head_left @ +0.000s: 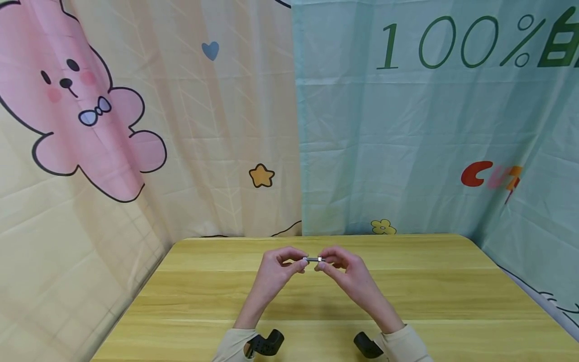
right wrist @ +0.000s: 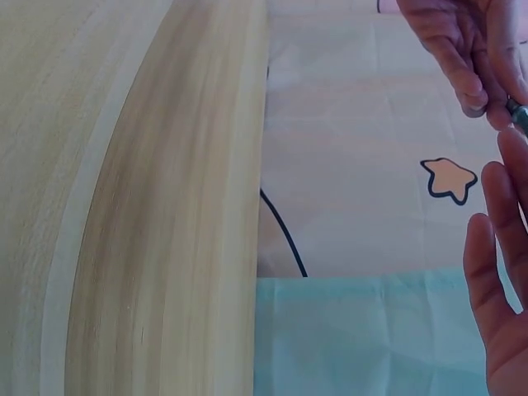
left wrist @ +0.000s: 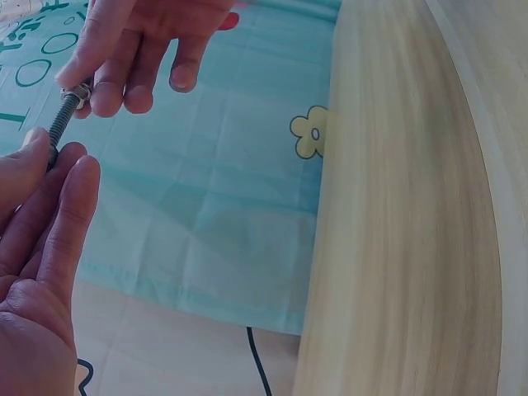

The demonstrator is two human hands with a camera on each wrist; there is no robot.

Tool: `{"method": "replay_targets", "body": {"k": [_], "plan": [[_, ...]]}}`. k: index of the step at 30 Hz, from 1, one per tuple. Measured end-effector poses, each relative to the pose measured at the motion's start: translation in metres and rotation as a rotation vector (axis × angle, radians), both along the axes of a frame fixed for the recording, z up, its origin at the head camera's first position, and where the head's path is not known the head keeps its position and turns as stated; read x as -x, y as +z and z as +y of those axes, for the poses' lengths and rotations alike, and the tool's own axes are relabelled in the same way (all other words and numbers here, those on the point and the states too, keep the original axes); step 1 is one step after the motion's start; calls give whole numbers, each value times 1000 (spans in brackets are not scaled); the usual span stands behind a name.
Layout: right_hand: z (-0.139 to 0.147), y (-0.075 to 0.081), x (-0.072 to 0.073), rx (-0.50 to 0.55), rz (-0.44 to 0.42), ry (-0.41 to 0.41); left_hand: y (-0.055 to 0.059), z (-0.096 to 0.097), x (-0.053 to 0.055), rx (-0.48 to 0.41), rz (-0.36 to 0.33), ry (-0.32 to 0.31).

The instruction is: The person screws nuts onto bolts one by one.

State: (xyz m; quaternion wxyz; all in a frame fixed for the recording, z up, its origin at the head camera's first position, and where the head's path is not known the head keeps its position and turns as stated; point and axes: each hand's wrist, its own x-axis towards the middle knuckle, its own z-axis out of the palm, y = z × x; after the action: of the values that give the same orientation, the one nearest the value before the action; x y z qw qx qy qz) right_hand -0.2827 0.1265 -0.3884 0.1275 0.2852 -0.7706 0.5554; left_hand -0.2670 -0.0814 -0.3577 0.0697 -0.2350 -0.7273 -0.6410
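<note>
Metal bolt is pinched at one end by the left hand, its nut by the right hand, above the table.

light wooden table, cream curtain with pink bear at left, teal curtain with green print at right
</note>
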Motion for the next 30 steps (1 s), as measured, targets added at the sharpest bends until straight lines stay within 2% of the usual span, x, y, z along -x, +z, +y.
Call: {"method": "replay_targets", "body": {"k": [12, 20, 30], "plan": [[-4, 0, -1, -23, -57, -100, 1, 1, -1, 14, 10, 4], [-2, -1, 1, 0, 71, -33, 0, 1, 1, 13, 7, 7], [-2, 1, 0, -2, 33, -41, 1, 1, 0, 3, 9, 10]]}}
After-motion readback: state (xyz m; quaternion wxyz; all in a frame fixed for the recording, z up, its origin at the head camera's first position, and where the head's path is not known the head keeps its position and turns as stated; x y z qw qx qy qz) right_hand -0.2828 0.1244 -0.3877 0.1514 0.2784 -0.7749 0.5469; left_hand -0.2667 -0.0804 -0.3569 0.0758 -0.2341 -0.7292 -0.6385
